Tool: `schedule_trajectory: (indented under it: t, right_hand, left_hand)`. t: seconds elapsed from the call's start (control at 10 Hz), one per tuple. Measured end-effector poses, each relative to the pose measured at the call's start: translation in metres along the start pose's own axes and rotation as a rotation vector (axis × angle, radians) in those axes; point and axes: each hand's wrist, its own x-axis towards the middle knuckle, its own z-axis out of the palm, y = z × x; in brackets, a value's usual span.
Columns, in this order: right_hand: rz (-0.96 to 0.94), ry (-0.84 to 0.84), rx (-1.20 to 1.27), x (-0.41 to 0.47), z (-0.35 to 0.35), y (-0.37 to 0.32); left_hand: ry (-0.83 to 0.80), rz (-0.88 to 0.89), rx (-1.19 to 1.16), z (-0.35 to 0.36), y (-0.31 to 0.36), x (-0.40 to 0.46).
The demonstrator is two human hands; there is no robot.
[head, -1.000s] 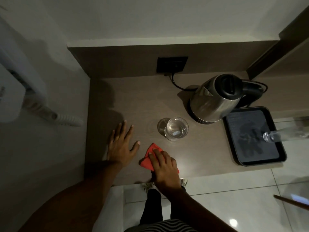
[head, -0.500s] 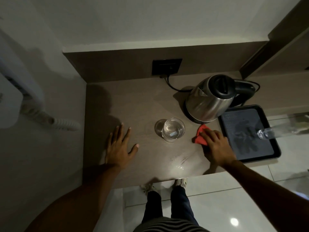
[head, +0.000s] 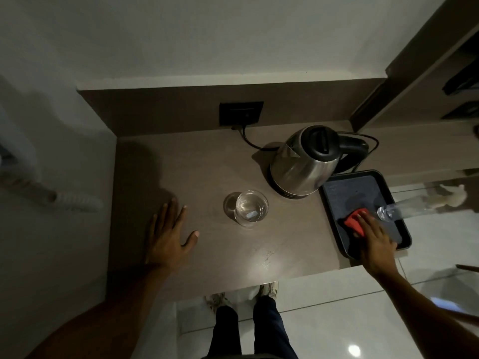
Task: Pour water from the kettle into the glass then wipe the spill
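A steel kettle [head: 302, 164] with a black lid and handle stands upright at the back right of the brown counter [head: 207, 161]. A clear glass [head: 251, 208] with water in it sits in the counter's middle. My right hand [head: 374, 242] presses a red cloth [head: 353, 221] down onto the black tray [head: 363, 187] at the right edge; most of the cloth is hidden under my fingers. My left hand [head: 168, 237] lies flat on the counter left of the glass, fingers spread, holding nothing. A faint wet streak [head: 267, 257] shines near the counter's front edge.
A clear bottle [head: 394, 209] lies across the tray's right rim, close to my right fingers. The kettle's black cord [head: 248, 141] runs to a wall socket [head: 241, 113] behind. The counter's front edge drops to a tiled floor where my feet [head: 243, 296] stand.
My right hand has carried the red cloth rightward, from in front of the glass, past the kettle's base, onto the black tray. My left hand has stayed flat.
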Motion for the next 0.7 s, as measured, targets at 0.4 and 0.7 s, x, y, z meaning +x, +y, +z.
schedule_trajectory:
  t: [0.4,0.7]
  right_hand:
    - [0.079,-0.053,0.005,0.030,0.015,-0.006]
    - [0.039,-0.101,-0.047,0.027,0.000,-0.022]
  left_hand:
    - [0.010,0.020,-0.019,-0.009,0.005,-0.002]
    - [-0.087,0.008,0.003,-0.019,0.010,-0.001]
